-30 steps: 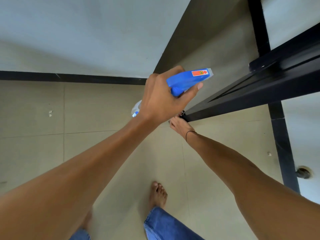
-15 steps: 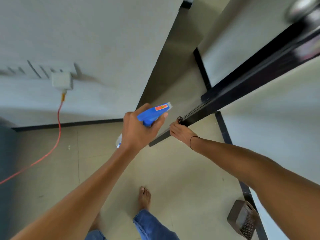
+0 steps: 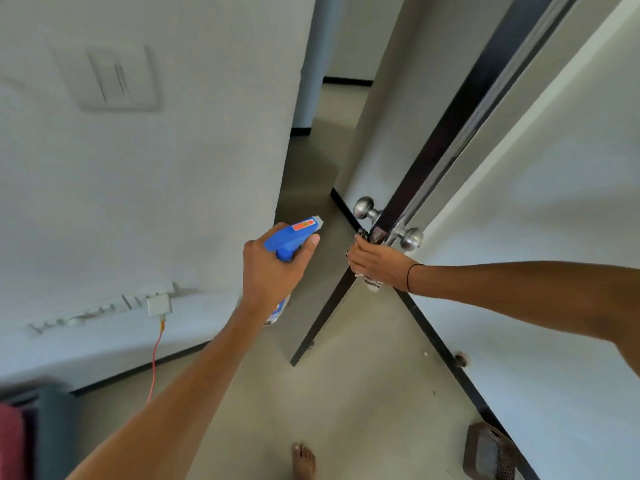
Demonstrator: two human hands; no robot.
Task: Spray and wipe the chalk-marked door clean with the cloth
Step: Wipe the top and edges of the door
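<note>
Your left hand (image 3: 273,271) grips the spray bottle (image 3: 292,235), nozzle aimed right at the door edge (image 3: 433,161); your right hand (image 3: 375,266), nearer, pinches the cloth (image 3: 370,281) against it.

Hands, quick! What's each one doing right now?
Left hand: closed round the blue spray bottle.
Right hand: closed on the cloth, at the door's edge.

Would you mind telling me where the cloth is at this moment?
In the head view, the cloth is right of centre, gripped in the right hand against the door's dark edge, just below the two metal knobs.
</note>
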